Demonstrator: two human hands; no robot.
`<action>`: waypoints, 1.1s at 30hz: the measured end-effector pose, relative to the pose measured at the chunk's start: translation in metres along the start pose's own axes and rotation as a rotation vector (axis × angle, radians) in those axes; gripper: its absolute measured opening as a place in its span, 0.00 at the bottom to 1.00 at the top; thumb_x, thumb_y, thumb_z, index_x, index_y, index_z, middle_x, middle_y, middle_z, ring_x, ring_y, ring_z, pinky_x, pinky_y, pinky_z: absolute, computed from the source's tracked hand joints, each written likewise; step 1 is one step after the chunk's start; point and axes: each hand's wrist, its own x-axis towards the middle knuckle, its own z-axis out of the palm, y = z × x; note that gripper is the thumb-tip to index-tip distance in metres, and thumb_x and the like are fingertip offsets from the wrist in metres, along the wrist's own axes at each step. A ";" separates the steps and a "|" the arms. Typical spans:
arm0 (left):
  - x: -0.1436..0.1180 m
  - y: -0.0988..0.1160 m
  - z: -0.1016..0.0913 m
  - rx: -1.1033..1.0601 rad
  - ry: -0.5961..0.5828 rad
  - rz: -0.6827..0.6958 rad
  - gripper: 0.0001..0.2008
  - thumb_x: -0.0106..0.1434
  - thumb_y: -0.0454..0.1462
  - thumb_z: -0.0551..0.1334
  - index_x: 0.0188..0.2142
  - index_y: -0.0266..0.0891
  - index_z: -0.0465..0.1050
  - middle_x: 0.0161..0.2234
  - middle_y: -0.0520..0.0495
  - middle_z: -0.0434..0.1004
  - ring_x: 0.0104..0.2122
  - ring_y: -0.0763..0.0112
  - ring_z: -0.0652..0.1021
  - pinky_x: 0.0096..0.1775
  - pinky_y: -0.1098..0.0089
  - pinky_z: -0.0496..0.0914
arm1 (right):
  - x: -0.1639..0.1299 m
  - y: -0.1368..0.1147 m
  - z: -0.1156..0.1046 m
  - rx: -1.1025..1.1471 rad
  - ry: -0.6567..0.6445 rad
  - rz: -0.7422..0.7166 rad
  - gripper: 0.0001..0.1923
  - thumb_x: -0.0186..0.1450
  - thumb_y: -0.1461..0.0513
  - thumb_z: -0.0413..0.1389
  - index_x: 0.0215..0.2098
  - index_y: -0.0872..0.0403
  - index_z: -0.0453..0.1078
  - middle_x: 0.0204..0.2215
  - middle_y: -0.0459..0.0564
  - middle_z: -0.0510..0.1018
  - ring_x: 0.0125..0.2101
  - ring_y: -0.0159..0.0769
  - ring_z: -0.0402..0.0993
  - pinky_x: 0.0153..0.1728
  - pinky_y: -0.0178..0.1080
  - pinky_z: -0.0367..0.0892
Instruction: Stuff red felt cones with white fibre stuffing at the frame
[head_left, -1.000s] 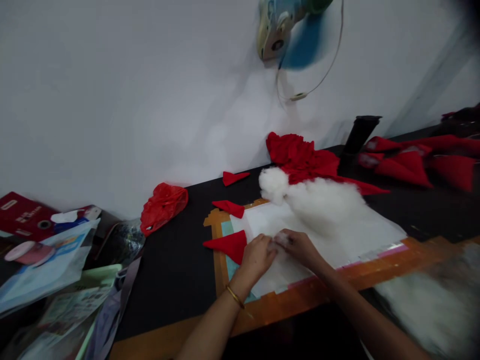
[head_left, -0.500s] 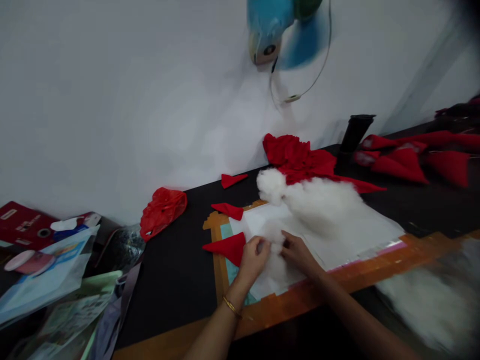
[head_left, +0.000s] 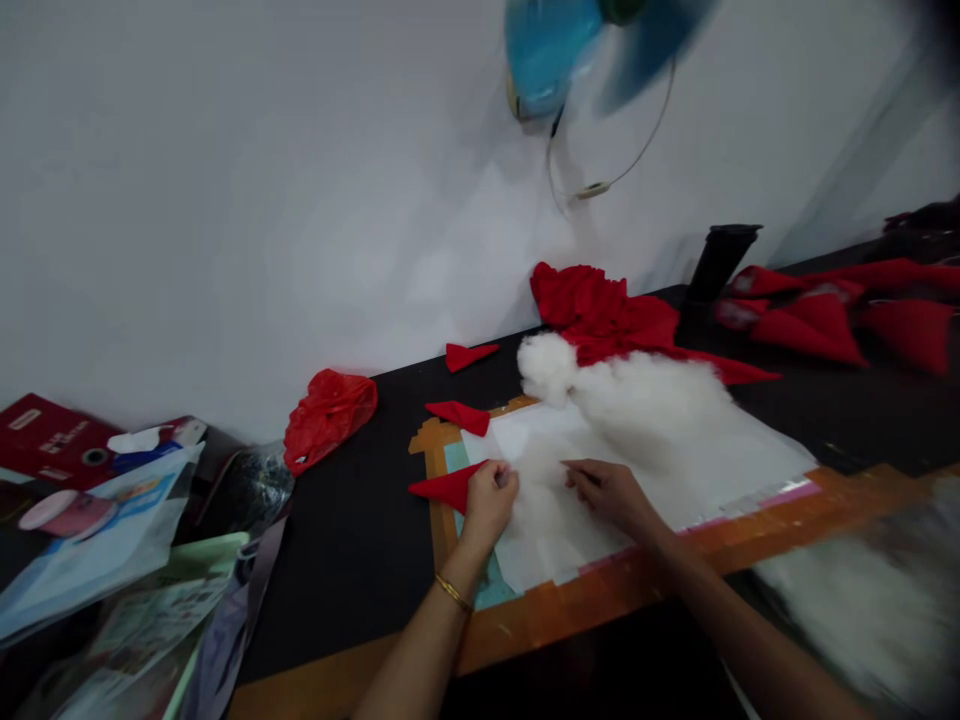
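Observation:
My left hand (head_left: 489, 497) and my right hand (head_left: 609, 493) each pinch one side of a thin tuft of white stuffing (head_left: 541, 482), stretched between them over a white sheet (head_left: 735, 455). A red fabric cone (head_left: 448, 487) lies on the mat just left of my left hand, partly hidden by it. A big heap of white stuffing (head_left: 637, 400) sits behind my hands. I wear a gold bangle on my left wrist.
Two small red cones (head_left: 459, 415) (head_left: 468, 354), a red plastic bag (head_left: 328, 412) and a red cloth pile (head_left: 600, 312) lie on the black table. Several red cones (head_left: 825, 320) and a black cylinder (head_left: 716, 262) stand right. Packets clutter the left. A blue fan (head_left: 570, 50) hangs above.
My hands have moved apart, pulling the tuft of stuffing wider. My left hand has shifted left onto the red cone's edge.

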 end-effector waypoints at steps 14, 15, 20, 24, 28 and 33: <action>-0.007 -0.002 0.018 -0.041 -0.071 0.015 0.05 0.58 0.37 0.59 0.28 0.39 0.67 0.23 0.56 0.64 0.24 0.75 0.66 0.27 0.75 0.61 | -0.007 -0.004 0.017 -0.106 -0.120 -0.211 0.14 0.53 0.66 0.52 0.36 0.54 0.75 0.32 0.50 0.81 0.31 0.37 0.74 0.35 0.38 0.69; -0.006 -0.002 0.015 -0.040 -0.075 0.012 0.05 0.58 0.37 0.59 0.28 0.39 0.67 0.23 0.56 0.64 0.23 0.76 0.66 0.26 0.75 0.60 | -0.004 0.000 0.016 -0.115 -0.081 -0.187 0.12 0.54 0.65 0.51 0.33 0.54 0.75 0.28 0.49 0.80 0.30 0.38 0.74 0.34 0.38 0.69; 0.000 -0.010 -0.005 -0.022 -0.074 -0.026 0.07 0.60 0.39 0.57 0.31 0.38 0.68 0.23 0.56 0.66 0.17 0.78 0.65 0.20 0.76 0.59 | 0.006 0.018 -0.008 -0.146 0.048 -0.109 0.13 0.61 0.55 0.52 0.33 0.54 0.73 0.26 0.50 0.78 0.27 0.40 0.73 0.31 0.41 0.68; -0.003 -0.010 -0.008 0.003 -0.049 0.001 0.09 0.61 0.39 0.57 0.38 0.36 0.71 0.31 0.48 0.74 0.25 0.72 0.74 0.28 0.72 0.68 | 0.002 0.016 -0.021 -0.159 0.053 -0.159 0.18 0.60 0.56 0.54 0.47 0.54 0.71 0.43 0.55 0.77 0.31 0.38 0.74 0.32 0.41 0.70; -0.014 -0.002 -0.014 0.044 0.022 0.127 0.21 0.59 0.34 0.59 0.53 0.35 0.66 0.52 0.38 0.69 0.53 0.61 0.70 0.54 0.61 0.64 | -0.010 -0.003 -0.028 -0.223 0.083 -0.296 0.25 0.63 0.57 0.55 0.58 0.49 0.63 0.61 0.57 0.62 0.38 0.38 0.72 0.34 0.41 0.73; -0.017 0.004 -0.017 0.223 -0.194 0.321 0.30 0.57 0.27 0.57 0.59 0.41 0.62 0.52 0.42 0.68 0.49 0.65 0.72 0.52 0.64 0.66 | -0.002 -0.025 -0.011 -0.213 -0.140 -0.348 0.37 0.60 0.63 0.57 0.65 0.46 0.53 0.66 0.58 0.52 0.30 0.30 0.72 0.33 0.40 0.74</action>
